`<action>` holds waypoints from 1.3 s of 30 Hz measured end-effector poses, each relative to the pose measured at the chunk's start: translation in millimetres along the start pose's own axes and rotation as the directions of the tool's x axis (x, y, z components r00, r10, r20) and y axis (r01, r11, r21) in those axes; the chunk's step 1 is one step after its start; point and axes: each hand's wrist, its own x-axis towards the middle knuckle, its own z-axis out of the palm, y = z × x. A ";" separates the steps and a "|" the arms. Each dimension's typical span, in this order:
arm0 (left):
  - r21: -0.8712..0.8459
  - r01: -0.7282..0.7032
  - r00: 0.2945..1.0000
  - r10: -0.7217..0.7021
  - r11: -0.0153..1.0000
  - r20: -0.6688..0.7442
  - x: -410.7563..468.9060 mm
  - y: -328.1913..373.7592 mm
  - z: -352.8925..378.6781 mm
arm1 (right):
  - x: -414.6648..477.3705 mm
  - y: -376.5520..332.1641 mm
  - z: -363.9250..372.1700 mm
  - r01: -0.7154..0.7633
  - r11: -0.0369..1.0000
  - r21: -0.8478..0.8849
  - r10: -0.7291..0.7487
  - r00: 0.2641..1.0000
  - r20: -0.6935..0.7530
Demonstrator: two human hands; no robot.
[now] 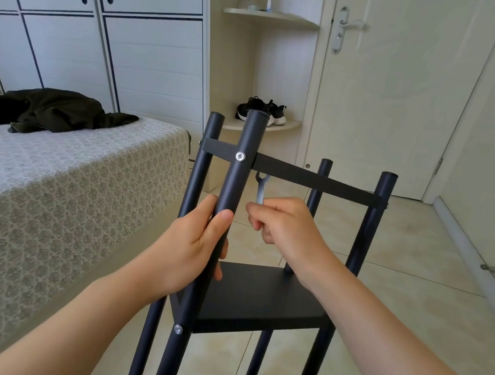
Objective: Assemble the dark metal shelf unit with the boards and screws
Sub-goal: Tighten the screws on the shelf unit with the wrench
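Four dark posts (235,182), black board (258,297)

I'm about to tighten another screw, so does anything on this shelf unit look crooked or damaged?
Nothing looks damaged. The shelf unit appears tipped rather than plumb, but the left hand grips its near post, so that seems deliberate. Both visible screws look seated, and the right hand holds a small wrench.

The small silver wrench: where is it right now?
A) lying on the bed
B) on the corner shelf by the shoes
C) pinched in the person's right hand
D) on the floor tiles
C: the right hand pinches the wrench beside the post, which the left hand holds.
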 end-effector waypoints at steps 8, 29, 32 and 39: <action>0.035 0.006 1.000 -0.006 0.999 -0.001 -0.1 2.2 0.8 | -2.0 -6.2 3.1 -0.050 0.999 0.017 0.050 0.999 -0.013; 0.060 -0.025 0.999 0.023 0.998 0.031 0.5 2.4 0.1 | 13.8 9.6 13.4 0.097 0.990 0.105 -0.088 0.992 -0.086; 0.078 -0.021 1.000 0.019 0.997 0.016 1.5 1.4 1.0 | 18.6 11.0 20.6 0.160 0.982 0.101 -0.146 0.980 -0.132; 0.056 -0.020 0.999 0.018 0.998 0.028 1.8 0.1 -5.3 | 31.3 17.3 36.9 0.265 0.964 -0.033 -0.263 0.920 -0.291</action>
